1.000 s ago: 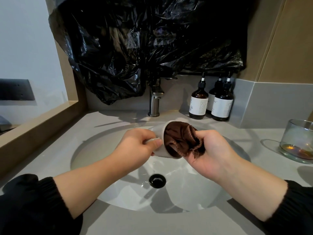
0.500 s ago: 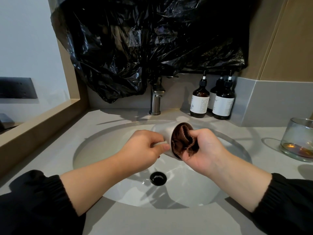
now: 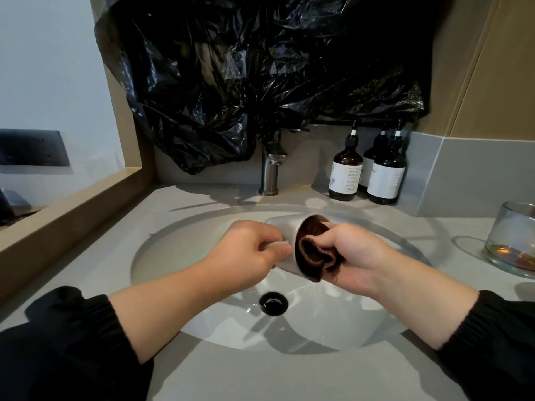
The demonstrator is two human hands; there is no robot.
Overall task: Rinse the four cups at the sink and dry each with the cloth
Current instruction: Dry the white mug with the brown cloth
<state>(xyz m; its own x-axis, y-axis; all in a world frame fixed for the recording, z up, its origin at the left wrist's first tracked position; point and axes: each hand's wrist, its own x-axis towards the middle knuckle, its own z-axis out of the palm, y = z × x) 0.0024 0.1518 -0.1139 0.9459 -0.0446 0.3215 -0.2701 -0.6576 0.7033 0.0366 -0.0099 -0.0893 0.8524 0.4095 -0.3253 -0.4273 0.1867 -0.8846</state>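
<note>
gripping a pale cup (image 3: 285,227) by what looks like its handle, the left hand (image 3: 249,250) has it tipped on its side above the sink (image 3: 185,256), mouth turned to the right. the fingers of that hand are curled, with the thumb pressed onto the handle from the near side. the right hand (image 3: 356,256) meets the cup at its mouth, its fingers bunched round a dark brown cloth (image 3: 314,250) that is stuffed into the opening; a fold of the cloth spills out over the cup's near rim and hangs against the palm. how far the fingertips reach inside the cup cannot be told. both forearms are bare, with black sleeves pushed back at the near edge of the view. below the hands the white basin shows a black drain (image 3: 273,303) and a few wet streaks. the grey bench (image 3: 231,377) surrounds the basin. at its far side stands a metal tap (image 3: 269,175), and just to the right of it a cluster of dark pump bottles (image 3: 346,175) with white labels. a clear glass (image 3: 512,238) with an amber tint at its base sits on the bench at the far right, well apart from the hands. a crumpled black plastic bag (image 3: 260,68) covers the wall above the tap, and a wooden ledge (image 3: 72,209) runs along the left.
</note>
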